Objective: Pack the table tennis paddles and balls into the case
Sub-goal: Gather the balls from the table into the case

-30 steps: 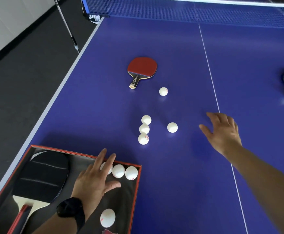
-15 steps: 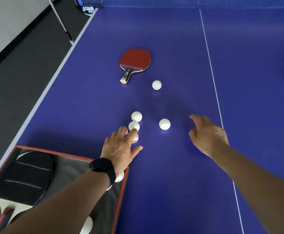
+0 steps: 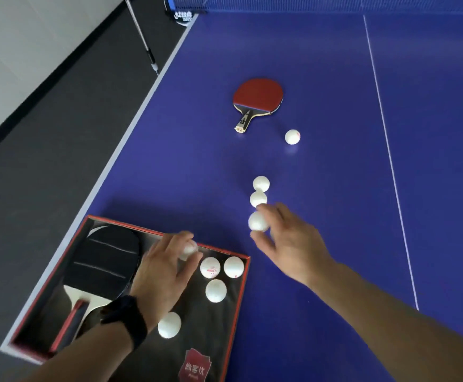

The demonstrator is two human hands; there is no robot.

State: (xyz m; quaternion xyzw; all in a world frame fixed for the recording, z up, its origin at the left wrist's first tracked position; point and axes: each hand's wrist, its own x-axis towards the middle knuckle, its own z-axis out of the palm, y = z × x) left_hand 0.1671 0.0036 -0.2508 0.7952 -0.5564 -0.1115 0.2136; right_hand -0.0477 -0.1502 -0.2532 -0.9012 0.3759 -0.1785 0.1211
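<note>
An open red-edged case [image 3: 241,299] lies at the table's [image 3: 335,271] near left corner. Inside it rest a black paddle [image 3: 106,260] and four white balls [image 3: 216,290]. The left hand [image 3: 164,274], which half a second ago reached out beyond the case, is now back over it, fingers curled around another ball [image 3: 190,249]. Just past the case's far right corner, the right hand [image 3: 288,244] has closed in and pinches the nearest loose ball [image 3: 257,221]. Beyond lie two touching balls [image 3: 259,191], then a single ball [image 3: 292,137], and farthest a red paddle [image 3: 257,97]. Packing seems roughly half done.
</note>
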